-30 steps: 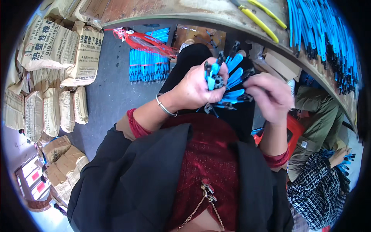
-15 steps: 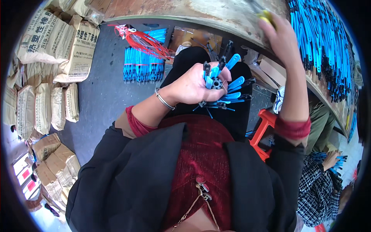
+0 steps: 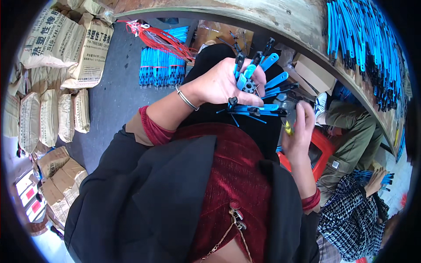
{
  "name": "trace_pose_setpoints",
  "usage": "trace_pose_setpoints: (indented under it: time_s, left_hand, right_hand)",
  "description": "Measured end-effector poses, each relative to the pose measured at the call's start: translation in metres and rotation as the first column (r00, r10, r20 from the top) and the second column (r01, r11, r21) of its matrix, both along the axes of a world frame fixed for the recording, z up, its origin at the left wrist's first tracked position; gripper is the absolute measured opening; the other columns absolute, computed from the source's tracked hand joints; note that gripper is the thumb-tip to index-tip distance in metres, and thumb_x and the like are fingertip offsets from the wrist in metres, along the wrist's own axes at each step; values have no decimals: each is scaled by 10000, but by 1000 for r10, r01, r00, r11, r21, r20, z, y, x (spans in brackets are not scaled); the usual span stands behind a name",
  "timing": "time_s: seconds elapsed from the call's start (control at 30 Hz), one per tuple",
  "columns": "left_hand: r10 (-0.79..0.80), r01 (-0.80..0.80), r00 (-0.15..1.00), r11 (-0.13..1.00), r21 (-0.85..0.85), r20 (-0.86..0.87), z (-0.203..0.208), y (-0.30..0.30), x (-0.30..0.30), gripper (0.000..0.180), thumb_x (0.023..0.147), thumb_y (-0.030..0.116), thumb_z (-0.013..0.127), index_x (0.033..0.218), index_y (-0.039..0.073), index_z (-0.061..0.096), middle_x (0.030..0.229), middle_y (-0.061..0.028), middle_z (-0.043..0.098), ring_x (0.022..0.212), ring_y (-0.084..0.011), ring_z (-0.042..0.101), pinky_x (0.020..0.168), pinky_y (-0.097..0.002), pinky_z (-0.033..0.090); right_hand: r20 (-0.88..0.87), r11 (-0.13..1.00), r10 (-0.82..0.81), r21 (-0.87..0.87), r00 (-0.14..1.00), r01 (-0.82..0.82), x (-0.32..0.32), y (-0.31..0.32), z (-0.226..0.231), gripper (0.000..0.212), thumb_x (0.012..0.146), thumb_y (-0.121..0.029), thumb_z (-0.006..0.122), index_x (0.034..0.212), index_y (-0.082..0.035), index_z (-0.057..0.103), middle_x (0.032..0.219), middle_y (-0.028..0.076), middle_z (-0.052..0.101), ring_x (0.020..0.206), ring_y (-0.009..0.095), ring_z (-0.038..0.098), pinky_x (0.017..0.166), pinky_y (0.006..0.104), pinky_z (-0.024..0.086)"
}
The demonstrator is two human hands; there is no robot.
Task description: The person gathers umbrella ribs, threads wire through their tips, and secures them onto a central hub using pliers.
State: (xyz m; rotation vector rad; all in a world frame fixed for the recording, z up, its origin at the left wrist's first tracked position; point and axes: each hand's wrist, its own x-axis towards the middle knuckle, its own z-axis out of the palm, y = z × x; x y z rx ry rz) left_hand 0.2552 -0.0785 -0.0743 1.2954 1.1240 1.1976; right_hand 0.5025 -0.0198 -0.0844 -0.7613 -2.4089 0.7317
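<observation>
My left hand (image 3: 218, 84) is closed around a round black slotted hub (image 3: 249, 86). Blue plastic arms (image 3: 277, 79) with black end pieces fan out from this hub, mostly to the right. A thin wire shows beside the hub. Just right of the fan, my right hand (image 3: 300, 133) grips pliers with yellow handles (image 3: 288, 128). Their grey head, somewhat blurred, is close to the black tips of the lower arms; I cannot tell whether it touches them. The hub is above my lap.
A wooden table (image 3: 245, 9) runs across the top and right, bearing a heap of blue-and-black strips (image 3: 364, 48). Tied blue bundles (image 3: 161, 70) and red strands (image 3: 160, 39) lie left. Paper sacks (image 3: 52, 41) line the far left. A red stool (image 3: 322, 151) and a seated person (image 3: 355, 215) are right.
My right hand has come down from the table with the pliers to beside the blue arms. My left hand still holds the hub, shifted slightly to the right.
</observation>
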Motion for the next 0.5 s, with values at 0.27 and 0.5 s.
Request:
trace_pose_setpoints:
  time_s: [0.27, 0.5]
  left_hand:
    - [4, -1, 989, 1000, 20, -151, 6, -2, 10, 351, 626, 164, 801, 880, 21, 606, 778, -52, 614, 714, -127, 574, 677, -262, 469]
    - [84, -80, 981, 996, 33, -174, 4, -5, 5, 385, 623, 176, 807, 902, 5, 604, 766, -58, 608, 705, -126, 564, 670, -263, 465]
  right_hand:
    - [43, 543, 134, 833, 990, -109, -8, 39, 23, 451, 699, 22, 625, 1116, -138, 565, 1159, 139, 457, 1094, 309, 432, 970, 519, 350]
    - [224, 878, -30, 472, 974, -81, -18, 4, 33, 497, 680, -15, 616, 1134, -216, 585, 1106, 107, 469, 1059, 289, 429, 961, 539, 331]
